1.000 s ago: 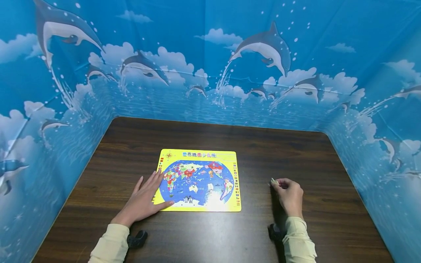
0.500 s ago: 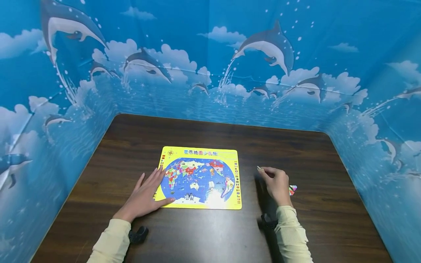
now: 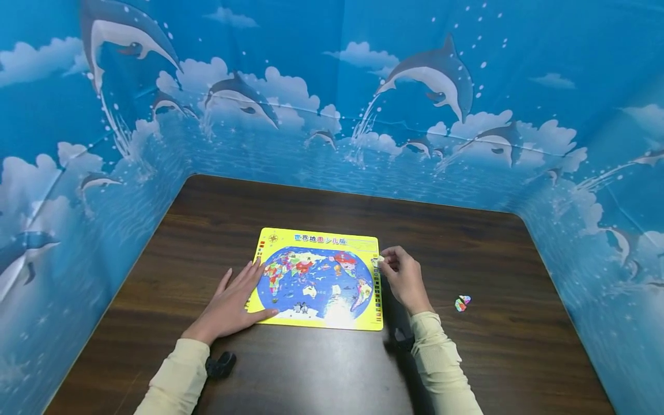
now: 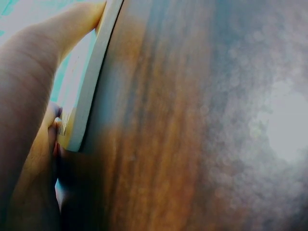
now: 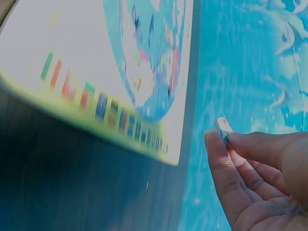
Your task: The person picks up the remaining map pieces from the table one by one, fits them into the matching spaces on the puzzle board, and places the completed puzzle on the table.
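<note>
Your left hand (image 3: 230, 305) is spread on the map board (image 3: 315, 279), handy brace; right hand (image 3: 406, 278) pinches a small piece (image 5: 223, 126), so I'd match edges before pressing.

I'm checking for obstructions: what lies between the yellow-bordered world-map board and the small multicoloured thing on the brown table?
The person's bare right hand is between them, in the head view.

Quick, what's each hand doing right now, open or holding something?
Left hand: open, resting on the left side of the map board.
Right hand: holding a small piece between thumb and finger.
</note>
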